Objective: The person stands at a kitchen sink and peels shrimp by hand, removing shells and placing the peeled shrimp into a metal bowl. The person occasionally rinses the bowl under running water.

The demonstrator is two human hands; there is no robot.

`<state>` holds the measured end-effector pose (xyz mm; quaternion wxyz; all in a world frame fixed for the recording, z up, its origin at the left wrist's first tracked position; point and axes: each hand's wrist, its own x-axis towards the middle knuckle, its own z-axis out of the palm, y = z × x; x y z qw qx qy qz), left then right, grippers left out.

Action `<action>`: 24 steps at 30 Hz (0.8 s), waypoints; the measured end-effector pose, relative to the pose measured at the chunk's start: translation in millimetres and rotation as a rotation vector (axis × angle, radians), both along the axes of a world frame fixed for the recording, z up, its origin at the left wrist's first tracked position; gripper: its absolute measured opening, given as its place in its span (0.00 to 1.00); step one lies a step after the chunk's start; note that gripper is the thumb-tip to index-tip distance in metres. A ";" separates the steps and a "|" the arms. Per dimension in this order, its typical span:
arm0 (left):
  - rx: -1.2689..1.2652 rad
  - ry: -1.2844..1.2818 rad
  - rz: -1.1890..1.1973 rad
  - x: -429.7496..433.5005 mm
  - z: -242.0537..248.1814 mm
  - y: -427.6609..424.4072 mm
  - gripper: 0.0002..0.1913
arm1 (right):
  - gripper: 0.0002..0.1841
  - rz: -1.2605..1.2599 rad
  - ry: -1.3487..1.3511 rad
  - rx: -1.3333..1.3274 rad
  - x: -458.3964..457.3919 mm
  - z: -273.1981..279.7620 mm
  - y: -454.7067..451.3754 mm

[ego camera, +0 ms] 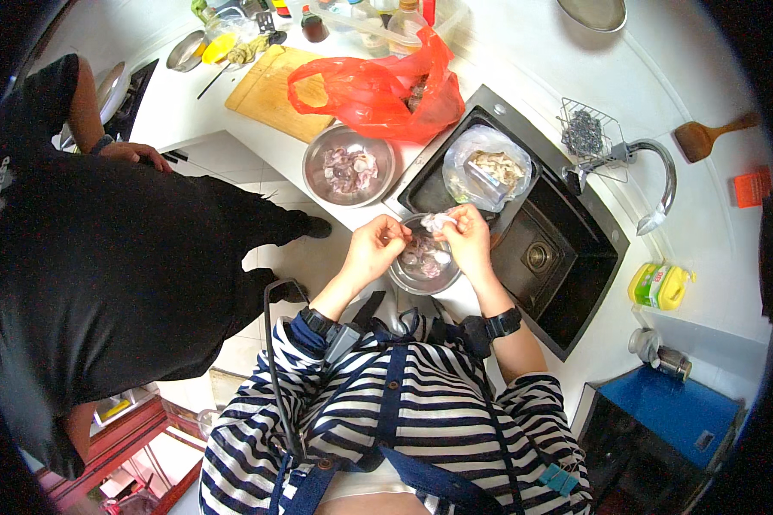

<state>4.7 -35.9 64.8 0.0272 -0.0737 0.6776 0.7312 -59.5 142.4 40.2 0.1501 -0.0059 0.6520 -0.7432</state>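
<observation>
My right hand (469, 239) pinches a whitish piece of seafood (435, 223), apparently squid, over the far rim of a steel bowl (419, 284). Across from it, my left hand (377, 250) is at the bowl's left edge, thumb and fingers drawn together. I make out nothing between those fingertips. Pinkish and pale seafood pieces (430, 267) lie inside this bowl. Beyond it, a larger steel bowl (312, 168) contains more purple-pink seafood pieces (348, 170). A clear plastic bag (458, 161) with pale scraps rests over the sink's left part.
The black sink (557, 286) and chrome faucet (667, 170) are on the right. A red plastic bag (361, 93) partly covers a wooden cutting board (264, 84). Another person in black (116, 270) stands close on the left. A yellow bottle (660, 286) stands right of the sink.
</observation>
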 end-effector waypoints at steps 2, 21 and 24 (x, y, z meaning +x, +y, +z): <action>-0.042 -0.013 -0.001 1.8 0.0 -5.7 0.02 | 0.07 -0.009 0.007 0.066 -8.0 -1.8 2.1; -0.037 -0.179 -0.090 13.2 -42.1 -12.3 0.01 | 0.23 0.758 0.658 0.618 -72.9 45.7 -114.0; -0.089 -0.177 -0.084 11.0 -37.6 -15.0 0.02 | 0.22 0.767 0.621 0.580 -73.5 30.4 -104.8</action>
